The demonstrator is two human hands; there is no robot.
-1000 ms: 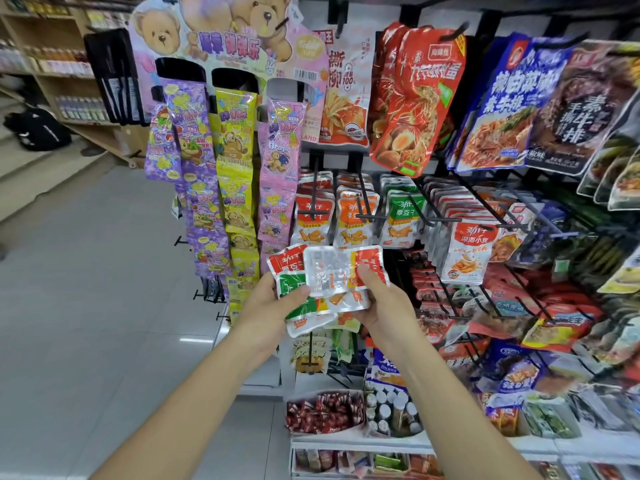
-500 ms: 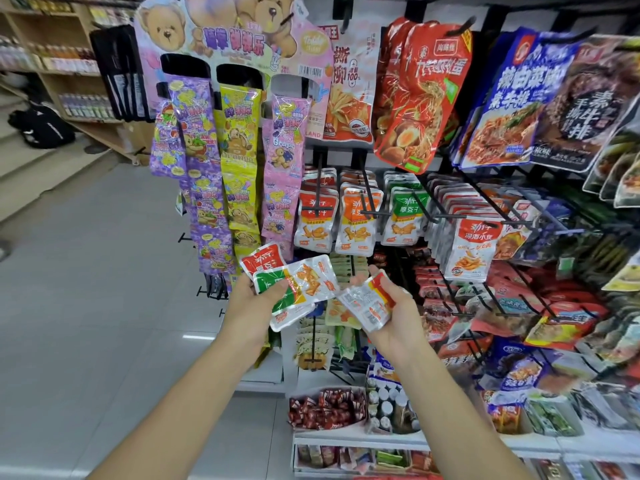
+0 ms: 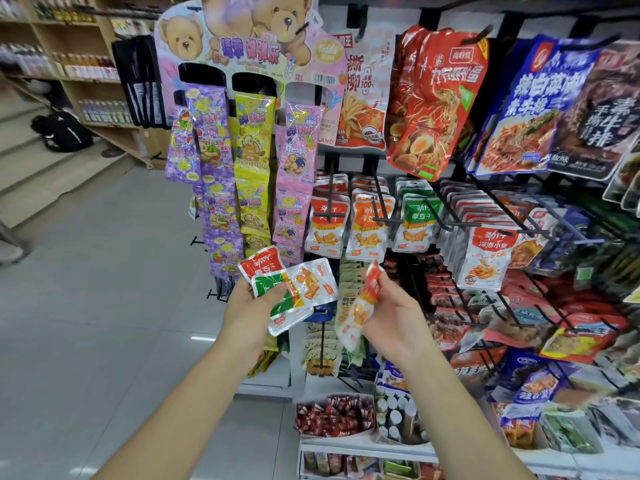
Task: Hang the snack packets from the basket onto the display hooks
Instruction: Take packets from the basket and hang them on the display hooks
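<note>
Below the display hooks [image 3: 376, 188], my left hand [image 3: 247, 311] grips a fan of snack packets [image 3: 294, 289] in curled fingers; my right hand [image 3: 393, 315], also under those hooks, pinches one orange packet [image 3: 360, 308].

A: What sits around the teddy-bear card [image 3: 242, 39]?

B: Just left of it hang black goods [image 3: 142, 81]; further left, wooden shelves [image 3: 69, 95] carry rows of bottles.

A: And lower down?

B: Purple [image 3: 214, 168], yellow [image 3: 251, 161] and pink [image 3: 298, 168] sweet strips hang from the card. Left and below it, a black backpack [image 3: 62, 131] lies on pale steps [image 3: 41, 174]. Grey floor tiles [image 3: 104, 306] spread beneath.
</note>
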